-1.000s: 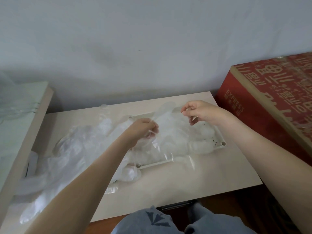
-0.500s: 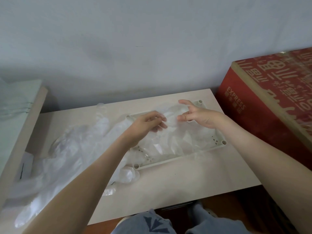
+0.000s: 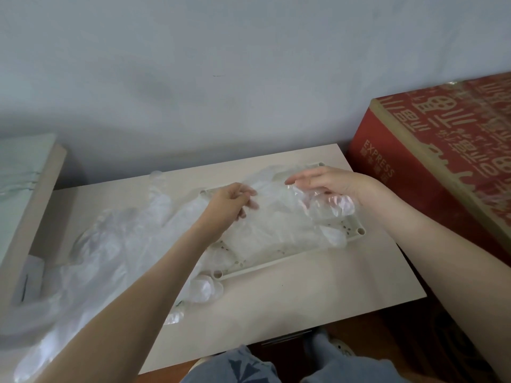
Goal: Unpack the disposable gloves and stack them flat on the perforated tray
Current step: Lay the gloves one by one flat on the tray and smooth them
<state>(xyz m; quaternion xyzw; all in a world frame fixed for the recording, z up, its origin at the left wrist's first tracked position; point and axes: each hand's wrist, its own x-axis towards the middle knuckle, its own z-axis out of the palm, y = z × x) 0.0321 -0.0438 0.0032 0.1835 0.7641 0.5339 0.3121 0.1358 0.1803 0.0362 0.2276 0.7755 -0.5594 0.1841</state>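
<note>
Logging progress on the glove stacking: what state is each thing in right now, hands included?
White perforated tray: flat on the beige table, mostly covered.
Clear plastic glove: wrinkled, over the tray, not yet flat.
Left hand: pinching that glove's edge.
Right hand: fingers straight, over the same glove.
Heap of clear gloves left of tray: loose, unstacked.
Red cardboard box: looks closed.
</note>
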